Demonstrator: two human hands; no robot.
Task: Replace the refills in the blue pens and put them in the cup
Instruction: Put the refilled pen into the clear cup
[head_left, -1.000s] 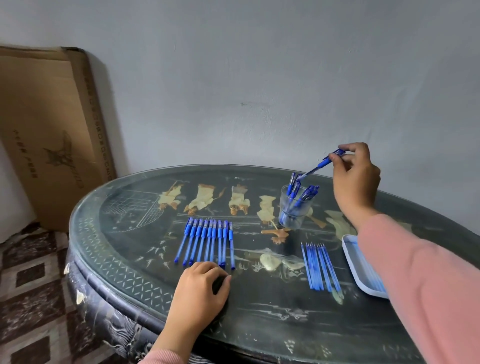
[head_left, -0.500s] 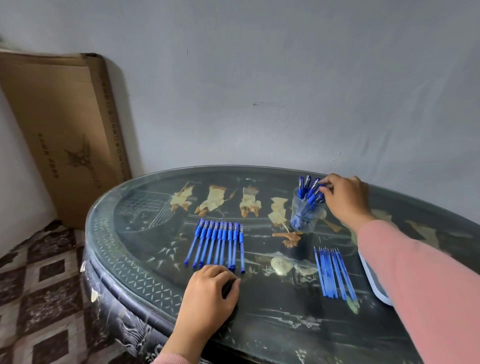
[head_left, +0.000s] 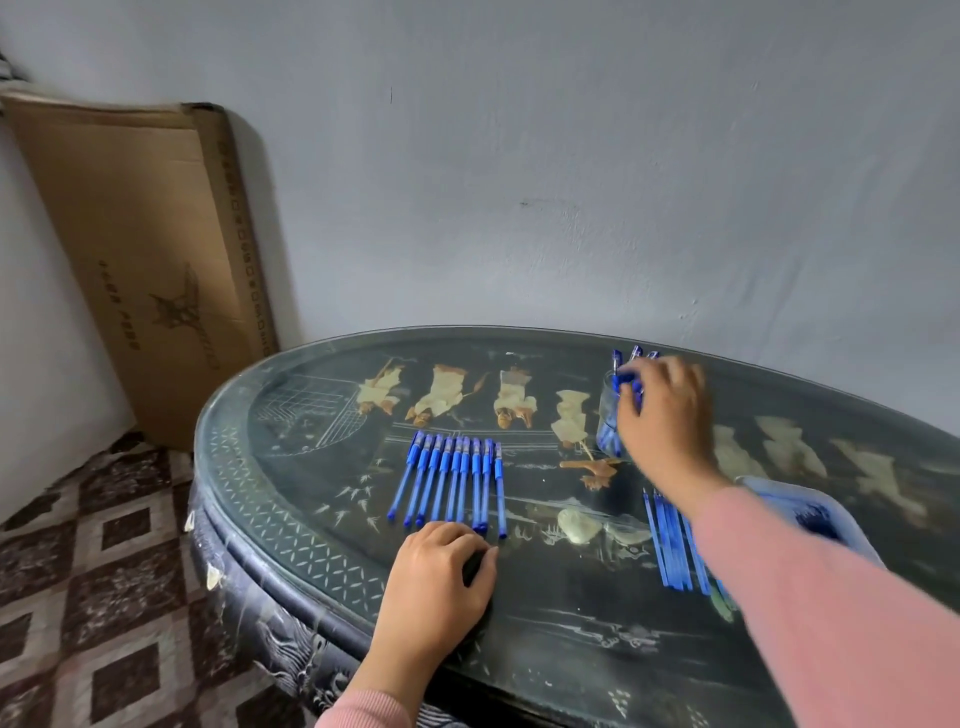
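Print on the cardboard box (head_left: 156, 249) is too blurred to be read. The right hand (head_left: 667, 415), raised with a pen a second ago, is now brought down over the blue pens (head_left: 617, 359) in the cup (head_left: 605, 421) near the far edge of the desk (head_left: 571, 649) — its grip cannot be told. The left hand (head_left: 436, 587) is rested loosely curled at the near edge.

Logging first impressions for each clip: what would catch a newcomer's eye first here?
A neat row of blue pens lies side by side mid-table, just beyond the left hand resting on the dark inlaid table. Further right, the blurred right hand is at a clear cup holding more pens, with a bundle of blue refills lying nearer the camera.
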